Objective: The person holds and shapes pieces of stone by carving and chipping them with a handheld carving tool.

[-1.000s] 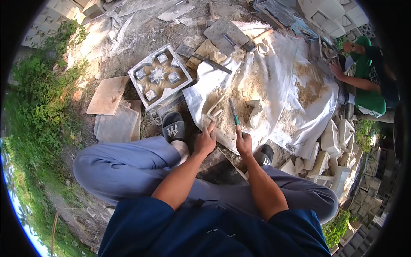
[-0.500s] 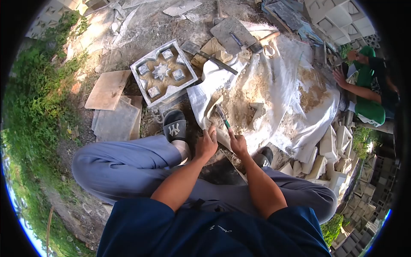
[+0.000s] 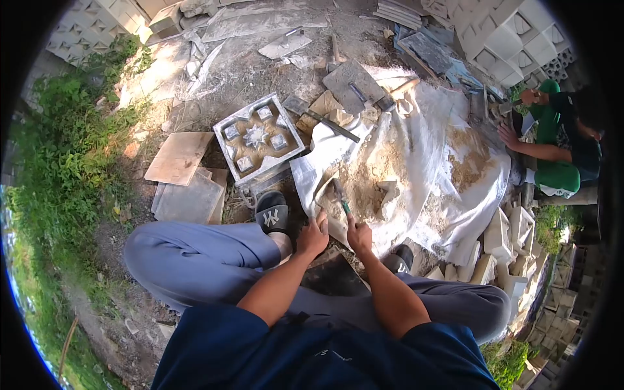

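My right hand (image 3: pixel 359 238) is closed around the green handle of a small trowel (image 3: pixel 339 192). Its blade points away from me and rests at the sandy, powdery material (image 3: pixel 364 166) spread on a white sheet (image 3: pixel 422 188). Close by on the left, my left hand (image 3: pixel 313 236) is closed at the near edge of that sheet, where the fabric is folded up; its fingertips are partly hidden. A dark flat board (image 3: pixel 333 272) lies between my legs, below both hands.
A square mould (image 3: pixel 259 140) with a star pattern stands left of the sheet, near flat boards (image 3: pixel 188 195). Beyond lie a float (image 3: pixel 354 88) and a long metal bar (image 3: pixel 331 125). Pale blocks (image 3: pixel 497 240) are stacked at right, below a co-worker in green trousers (image 3: pixel 558 179).
The view has tilted, so the scene sits lower in the picture. The trowel has swung slightly more upright at the sand. My left hand stays at the sheet's edge.
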`<state>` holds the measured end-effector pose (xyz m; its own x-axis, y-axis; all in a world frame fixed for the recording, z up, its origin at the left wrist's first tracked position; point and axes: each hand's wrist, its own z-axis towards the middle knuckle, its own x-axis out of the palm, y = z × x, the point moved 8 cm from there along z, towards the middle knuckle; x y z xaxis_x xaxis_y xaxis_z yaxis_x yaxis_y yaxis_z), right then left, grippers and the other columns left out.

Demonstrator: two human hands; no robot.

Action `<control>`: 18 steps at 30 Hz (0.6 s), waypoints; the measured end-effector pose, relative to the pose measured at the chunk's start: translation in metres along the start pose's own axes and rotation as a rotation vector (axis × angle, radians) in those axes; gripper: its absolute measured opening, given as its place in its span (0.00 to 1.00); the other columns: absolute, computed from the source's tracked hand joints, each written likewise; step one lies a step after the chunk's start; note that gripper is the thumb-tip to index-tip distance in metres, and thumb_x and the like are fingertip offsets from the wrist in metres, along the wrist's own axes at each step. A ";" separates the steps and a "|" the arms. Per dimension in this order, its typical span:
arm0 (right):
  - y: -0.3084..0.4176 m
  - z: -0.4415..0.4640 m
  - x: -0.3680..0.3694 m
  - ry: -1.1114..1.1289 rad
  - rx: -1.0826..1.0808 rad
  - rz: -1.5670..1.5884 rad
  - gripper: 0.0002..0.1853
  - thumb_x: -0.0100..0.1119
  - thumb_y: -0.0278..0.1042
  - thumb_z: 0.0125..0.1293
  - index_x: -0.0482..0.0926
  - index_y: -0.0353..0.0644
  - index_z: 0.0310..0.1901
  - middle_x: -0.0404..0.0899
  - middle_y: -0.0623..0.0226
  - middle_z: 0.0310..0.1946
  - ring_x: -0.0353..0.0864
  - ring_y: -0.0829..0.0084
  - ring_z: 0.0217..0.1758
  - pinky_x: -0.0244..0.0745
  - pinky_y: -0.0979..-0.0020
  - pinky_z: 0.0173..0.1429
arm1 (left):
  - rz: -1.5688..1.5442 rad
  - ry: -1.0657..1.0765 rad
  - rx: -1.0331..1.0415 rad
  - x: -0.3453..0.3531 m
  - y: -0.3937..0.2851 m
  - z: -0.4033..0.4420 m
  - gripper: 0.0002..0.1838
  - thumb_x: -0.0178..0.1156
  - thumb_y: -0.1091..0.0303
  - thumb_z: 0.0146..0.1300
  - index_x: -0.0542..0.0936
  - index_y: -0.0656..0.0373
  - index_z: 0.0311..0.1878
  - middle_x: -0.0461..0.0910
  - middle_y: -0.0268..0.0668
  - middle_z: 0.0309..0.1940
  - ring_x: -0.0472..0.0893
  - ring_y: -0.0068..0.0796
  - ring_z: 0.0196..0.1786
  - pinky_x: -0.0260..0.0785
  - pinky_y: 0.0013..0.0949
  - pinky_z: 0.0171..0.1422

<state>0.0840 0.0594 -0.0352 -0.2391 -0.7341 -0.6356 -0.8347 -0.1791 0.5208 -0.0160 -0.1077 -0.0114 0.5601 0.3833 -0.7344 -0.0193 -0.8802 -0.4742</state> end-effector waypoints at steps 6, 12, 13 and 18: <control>0.010 -0.015 -0.011 -0.234 -0.262 0.138 0.40 0.47 0.66 0.67 0.76 0.26 0.22 0.72 0.36 0.19 0.74 0.43 0.23 0.66 0.51 0.33 | -0.033 0.010 -0.032 0.000 0.002 -0.004 0.28 0.47 0.45 0.68 0.70 0.62 0.54 0.79 0.63 0.43 0.79 0.63 0.47 0.71 0.57 0.53; -0.003 -0.008 -0.009 -0.054 -0.044 -0.029 0.37 0.47 0.65 0.66 0.82 0.29 0.28 0.79 0.36 0.27 0.81 0.40 0.37 0.73 0.49 0.43 | -0.018 -0.027 0.007 -0.009 -0.004 0.001 0.27 0.48 0.46 0.67 0.70 0.63 0.52 0.79 0.63 0.42 0.79 0.64 0.46 0.71 0.56 0.52; 0.010 -0.014 -0.016 -0.061 -0.059 -0.001 0.37 0.47 0.64 0.67 0.82 0.29 0.27 0.78 0.36 0.26 0.80 0.39 0.36 0.72 0.48 0.43 | -0.019 -0.015 -0.007 -0.005 0.000 -0.002 0.26 0.48 0.46 0.67 0.70 0.63 0.51 0.79 0.63 0.41 0.79 0.64 0.46 0.71 0.56 0.52; 0.015 -0.011 -0.009 -0.135 -0.201 0.072 0.34 0.48 0.63 0.67 0.81 0.32 0.28 0.78 0.38 0.26 0.79 0.38 0.36 0.71 0.45 0.43 | -0.049 0.033 -0.020 -0.001 -0.002 -0.004 0.28 0.49 0.45 0.67 0.70 0.63 0.53 0.79 0.64 0.42 0.79 0.64 0.46 0.71 0.55 0.52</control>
